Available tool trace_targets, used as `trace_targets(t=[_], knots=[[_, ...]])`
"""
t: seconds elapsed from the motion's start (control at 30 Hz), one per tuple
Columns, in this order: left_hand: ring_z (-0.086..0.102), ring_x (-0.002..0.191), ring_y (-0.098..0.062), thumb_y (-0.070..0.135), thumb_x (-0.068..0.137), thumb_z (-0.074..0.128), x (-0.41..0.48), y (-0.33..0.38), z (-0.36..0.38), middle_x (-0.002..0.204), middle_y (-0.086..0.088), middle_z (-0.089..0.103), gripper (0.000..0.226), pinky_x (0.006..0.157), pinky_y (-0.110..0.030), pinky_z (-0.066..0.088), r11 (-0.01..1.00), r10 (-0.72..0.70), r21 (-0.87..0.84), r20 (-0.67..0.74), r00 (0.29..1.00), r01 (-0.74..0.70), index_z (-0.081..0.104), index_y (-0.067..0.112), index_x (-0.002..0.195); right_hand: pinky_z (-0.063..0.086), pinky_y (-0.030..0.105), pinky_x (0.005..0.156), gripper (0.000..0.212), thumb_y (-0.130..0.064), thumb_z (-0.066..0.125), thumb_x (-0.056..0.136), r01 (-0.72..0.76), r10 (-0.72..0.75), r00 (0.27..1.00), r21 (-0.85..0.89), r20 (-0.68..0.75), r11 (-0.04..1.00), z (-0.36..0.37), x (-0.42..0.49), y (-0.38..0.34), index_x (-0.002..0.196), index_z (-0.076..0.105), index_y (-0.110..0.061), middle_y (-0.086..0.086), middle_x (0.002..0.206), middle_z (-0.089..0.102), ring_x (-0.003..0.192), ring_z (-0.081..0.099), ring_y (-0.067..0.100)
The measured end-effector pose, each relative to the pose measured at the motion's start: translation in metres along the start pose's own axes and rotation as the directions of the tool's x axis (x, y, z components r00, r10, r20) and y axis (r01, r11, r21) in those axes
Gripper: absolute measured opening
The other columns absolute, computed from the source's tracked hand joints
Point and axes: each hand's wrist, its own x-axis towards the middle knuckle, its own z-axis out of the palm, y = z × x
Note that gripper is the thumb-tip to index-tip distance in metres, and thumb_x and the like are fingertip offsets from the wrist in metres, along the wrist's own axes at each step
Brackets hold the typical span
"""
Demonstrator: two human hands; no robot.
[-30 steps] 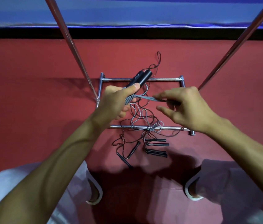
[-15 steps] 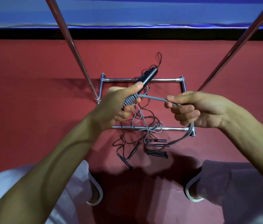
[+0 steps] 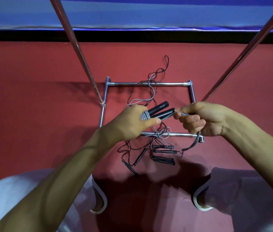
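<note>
My left hand (image 3: 132, 122) grips two black jump-rope handles (image 3: 161, 110) held side by side, with several turns of grey cord (image 3: 145, 115) wound round their near ends. The handles point up and to the right. My right hand (image 3: 201, 118) pinches the free grey cord (image 3: 197, 139) right by the tip of the nearer handle. From my right palm the cord hangs down in a loop toward the floor.
Below my hands a square chrome frame (image 3: 149, 84) lies on the red mat. More tangled ropes (image 3: 150, 91) with black handles (image 3: 163, 160) lie over it. Two slanted metal poles (image 3: 75, 47) rise left and right. My knees are at the bottom.
Both hands have dropped lower in view. The handles have swung to point right. My right hand has come in close to the handle tips, and the cord between the hands has shortened.
</note>
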Motion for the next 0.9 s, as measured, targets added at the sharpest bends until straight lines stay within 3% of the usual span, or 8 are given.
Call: trace_targets(t=[0.2, 0.37, 0.43, 0.6, 0.73, 0.77, 0.83, 0.9], knots=[[0.064, 0.077, -0.019, 0.074, 0.074, 0.071, -0.009, 0.008, -0.002, 0.081, 0.006, 0.065, 0.054, 0.072, -0.036, 0.055, 0.966, -0.003, 0.257, -0.03, 1.0, 0.011, 0.069, 0.025, 0.096, 0.014, 0.015, 0.031, 0.031, -0.009, 0.033, 0.103, -0.038, 0.038, 0.999, 0.072, 0.001, 0.997, 0.004, 0.004, 0.008, 0.077, 0.05, -0.01, -0.01, 0.04, 0.027, 0.027, 0.022, 0.0], [0.063, 0.089, -0.033, 0.077, 0.078, 0.066, -0.021, 0.025, 0.025, 0.092, -0.005, 0.064, 0.061, 0.068, -0.033, 0.039, 0.851, 0.052, 0.524, 0.003, 0.999, -0.046, 0.059, 0.018, 0.094, 0.013, 0.015, 0.033, 0.024, -0.012, 0.039, 0.099, -0.104, 0.093, 0.984, 0.066, 0.152, 0.992, 0.028, 0.01, 0.02, 0.078, 0.05, -0.01, -0.009, 0.042, 0.03, 0.028, 0.025, 0.0], [0.064, 0.095, -0.036, 0.069, 0.087, 0.062, -0.022, 0.025, 0.034, 0.098, -0.011, 0.067, 0.054, 0.07, -0.035, 0.038, 0.843, 0.091, 0.533, -0.003, 0.996, -0.075, 0.061, 0.016, 0.095, 0.011, 0.015, 0.035, 0.028, -0.012, 0.036, 0.103, -0.114, 0.103, 0.979, 0.048, 0.175, 0.992, 0.032, 0.012, 0.027, 0.078, 0.05, -0.011, -0.009, 0.044, 0.03, 0.029, 0.025, 0.0], [0.061, 0.079, -0.032, 0.067, 0.085, 0.063, -0.017, 0.019, 0.023, 0.075, 0.0, 0.054, 0.05, 0.068, -0.038, 0.049, 0.906, 0.093, 0.413, 0.017, 0.996, -0.091, 0.06, 0.017, 0.085, 0.009, 0.017, 0.038, 0.028, -0.015, 0.039, 0.101, -0.097, 0.079, 0.986, 0.118, 0.15, 0.988, 0.022, 0.008, 0.019, 0.076, 0.052, -0.012, -0.01, 0.044, 0.028, 0.03, 0.024, 0.001], [0.054, 0.062, -0.026, 0.071, 0.078, 0.071, -0.012, 0.019, 0.012, 0.066, -0.001, 0.055, 0.059, 0.058, -0.039, 0.046, 0.943, 0.056, 0.325, 0.059, 0.997, -0.072, 0.052, 0.016, 0.07, 0.011, 0.021, 0.04, 0.027, -0.026, 0.059, 0.093, 0.071, -0.055, 0.992, -0.146, 0.112, 0.987, 0.019, -0.001, 0.012, 0.071, 0.055, -0.01, -0.005, 0.043, 0.028, 0.033, 0.02, 0.006], [0.052, 0.06, -0.026, 0.071, 0.076, 0.073, -0.011, 0.017, 0.01, 0.064, -0.001, 0.054, 0.061, 0.057, -0.039, 0.045, 0.948, 0.045, 0.312, 0.086, 0.995, -0.07, 0.053, 0.014, 0.069, 0.014, 0.021, 0.04, 0.03, -0.025, 0.066, 0.092, 0.186, -0.157, 0.981, -0.33, 0.113, 0.925, 0.018, -0.005, 0.011, 0.07, 0.059, -0.007, -0.002, 0.043, 0.032, 0.036, 0.022, 0.008], [0.043, 0.053, -0.022, 0.068, 0.073, 0.078, -0.01, 0.015, 0.006, 0.058, 0.002, 0.048, 0.063, 0.052, -0.036, 0.04, 0.963, 0.013, 0.264, 0.163, 0.987, -0.056, 0.05, 0.013, 0.063, 0.027, 0.017, 0.043, 0.025, -0.012, 0.073, 0.091, 0.378, -0.333, 0.922, -0.644, 0.198, 0.665, 0.017, -0.013, 0.008, 0.07, 0.066, -0.003, -0.002, 0.048, 0.048, 0.042, 0.036, 0.006], [0.034, 0.049, -0.017, 0.061, 0.073, 0.082, -0.012, 0.018, 0.003, 0.053, 0.004, 0.038, 0.062, 0.049, -0.032, 0.03, 0.983, -0.016, 0.183, 0.259, 0.966, -0.033, 0.048, 0.012, 0.059, 0.037, 0.013, 0.049, 0.016, 0.0, 0.076, 0.088, 0.457, -0.411, 0.873, -0.732, 0.262, 0.505, 0.013, -0.016, 0.009, 0.074, 0.071, -0.006, -0.005, 0.055, 0.061, 0.049, 0.048, 0.0]])
